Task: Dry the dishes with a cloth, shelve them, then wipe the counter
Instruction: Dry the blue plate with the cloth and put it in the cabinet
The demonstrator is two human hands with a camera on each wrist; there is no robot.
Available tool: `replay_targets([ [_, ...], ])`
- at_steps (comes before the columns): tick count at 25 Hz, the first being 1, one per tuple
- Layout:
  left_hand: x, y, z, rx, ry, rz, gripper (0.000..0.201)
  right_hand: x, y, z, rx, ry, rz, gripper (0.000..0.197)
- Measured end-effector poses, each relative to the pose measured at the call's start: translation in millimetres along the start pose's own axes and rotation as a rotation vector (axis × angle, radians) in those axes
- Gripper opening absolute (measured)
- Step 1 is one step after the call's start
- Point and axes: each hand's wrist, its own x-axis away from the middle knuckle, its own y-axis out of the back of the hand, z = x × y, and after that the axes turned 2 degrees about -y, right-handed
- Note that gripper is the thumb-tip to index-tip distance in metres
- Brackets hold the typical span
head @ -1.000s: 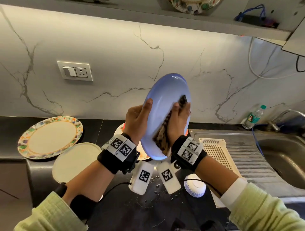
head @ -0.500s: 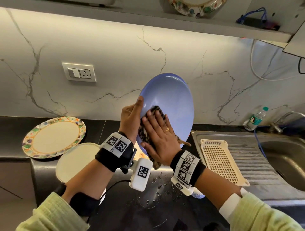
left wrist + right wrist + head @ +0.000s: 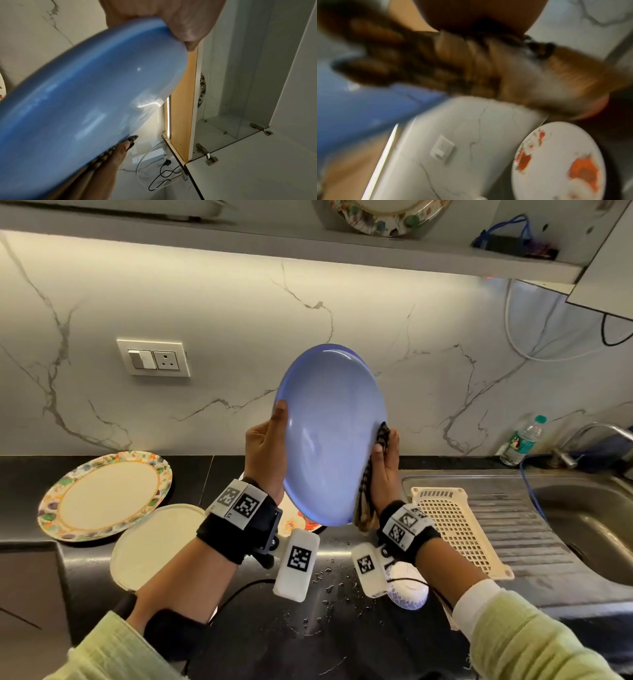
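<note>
Blue plate point(image 3: 330, 436) held upright over the wet desk point(image 3: 308, 642), mid-dry, in front of the marble backsplash. Left hand point(image 3: 265, 453) gripping the plate's left rim, thumb laid along the front edge, fingers out of sight behind. Right hand point(image 3: 385, 470) at the opposite rim, pressing the checked cloth point(image 3: 364, 498) vs. the plate's back side; fingers look fairly straight behind the cloth, thumb at the rim. Right wrist view too blurred to confirm more.

Best done, judging from here: keep the left grip firm on the rim, since a slick plate on edge can slip; sweep the cloth over the whole back, then round the rim incl. the bottom edge, where drips likely gather; turn the plate w/ the left hand rather than chasing it w/ the cloth.

Still on the desk at left: floral-rim plate point(image 3: 104, 496), plain cream plate point(image 3: 154, 546), plus an orange-patterned plate point(image 3: 559, 162) under the hands. Water drops point(image 3: 329, 580) on the desk, left for the wipe. One patterned plate point(image 3: 387, 215) already up on the shelf point(image 3: 274, 244), the blue one's likely next stop.
</note>
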Motion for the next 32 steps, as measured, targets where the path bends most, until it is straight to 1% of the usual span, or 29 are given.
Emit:
replay_targets([
  [1, -0.4, 0.3, 1.2, 0.001, 0.0, -0.013, 0.057, -3.9, -1.3, 4.3, -0.052, -0.117, -0.032, 0.054],
  [2, -0.9, 1.5, 1.6, 0.005, -0.003, -0.035, 0.056, -3.1, -3.2, 9.0, -0.055, -0.175, -0.075, 0.054],
  [3, -0.9, 3.3, 2.2, 0.018, -0.002, -0.062, 0.053, 3.0, -5.9, 13.4, -0.014, -0.169, -0.109, 0.055],
  [4, -1.8, 4.9, 2.9, 0.037, 0.0, -0.093, 0.048, 13.0, -10.3, 18.4, 0.061, -0.102, -0.111, 0.058],
  [5, -2.5, 5.4, 2.9, 0.051, 0.001, -0.12, 0.046, 26.7, -16.3, 23.7, 0.165, 0.008, -0.071, 0.062],
  [7, -3.4, 4.4, 5.8, 0.03, 0.005, -0.147, 0.047, 53.4, -26.9, 35.5, 0.357, 0.288, 0.082, 0.065],
  [8, -3.3, 2.7, 7.3, 0.007, 0.006, -0.146, 0.049, 57.4, -29.4, 41.7, 0.418, 0.406, 0.159, 0.064],
  [10, -0.9, -3.5, 8.7, -0.023, 0.007, -0.144, 0.05, 41.3, -26.6, 61.1, 0.472, 0.577, 0.262, 0.064],
  [13, 0.1, -13.2, 14.1, -0.132, -0.042, -0.092, 0.049, 2.8, -20.1, 92.1, 0.511, 0.845, 0.328, 0.059],
  [14, 0.1, -15.7, 15.1, -0.169, -0.069, -0.06, 0.051, -6.3, -18.9, 101.2, 0.488, 0.906, 0.355, 0.058],
  [15, -0.4, -17.6, 14.2, -0.203, -0.093, -0.031, 0.056, -14.4, -18.8, 107.3, 0.449, 0.927, 0.364, 0.057],
  [16, -1.3, -18.7, 11.9, -0.239, -0.112, -0.004, 0.06, -23.8, -19.9, 106.2, 0.388, 0.921, 0.335, 0.055],
  [17, -1.5, -18.3, 9.4, -0.273, -0.131, 0.024, 0.064, -31.7, -19.8, 101.2, 0.312, 0.879, 0.276, 0.052],
  [18, -1.8, -17.1, 6.0, -0.299, -0.156, 0.051, 0.065, -40.3, -19.5, 92.8, 0.209, 0.785, 0.203, 0.051],
  [19, -1.7, -16.6, 3.4, -0.318, -0.18, 0.079, 0.065, -49.2, -18.6, 83.0, 0.096, 0.636, 0.145, 0.052],
  [20, -0.9, -16.0, 1.5, -0.339, -0.199, 0.107, 0.066, -57.9, -16.6, 73.8, -0.018, 0.447, 0.107, 0.056],
  [21, 0.9, -14.6, 0.8, -0.37, -0.215, 0.131, 0.065, -62.1, -12.5, 66.1, -0.084, 0.273, 0.097, 0.062],
  [22, 2.7, -13.7, 0.7, -0.394, -0.229, 0.149, 0.063, -65.0, -8.5, 58.1, -0.107, 0.14, 0.097, 0.069],
  [23, 4.3, -12.4, 1.7, -0.408, -0.238, 0.163, 0.06, -62.6, -4.7, 55.9, -0.1, 0.029, 0.101, 0.073],
  [25, 7.7, -9.5, 2.5, -0.423, -0.256, 0.186, 0.057, -62.3, -3.0, 35.8, -0.106, -0.198, 0.104, 0.078],
  [26, 8.0, -8.4, 2.7, -0.44, -0.279, 0.186, 0.058, -61.0, -3.1, 22.1, -0.166, -0.327, 0.109, 0.082],
  [28, 5.5, -9.7, -1.6, -0.47, -0.331, 0.182, 0.056, -47.0, -4.7, -0.5, -0.349, -0.59, 0.178, 0.102],
  [29, 3.5, -10.8, -4.3, -0.469, -0.346, 0.179, 0.057, -33.5, -6.3, -3.8, -0.436, -0.71, 0.213, 0.1],
  [30, 1.3, -12.2, -5.7, -0.464, -0.351, 0.171, 0.058, -19.7, -8.6, -2.5, -0.473, -0.787, 0.233, 0.087],
  [31, -0.5, -13.8, -5.6, -0.462, -0.357, 0.16, 0.059, -8.7, -11.2, 0.7, -0.513, -0.823, 0.259, 0.074],
  [32, -1.2, -15.7, -4.7, -0.474, -0.373, 0.144, 0.059, 0.2, -14.4, 4.5, -0.618, -0.857, 0.26, 0.068],
])
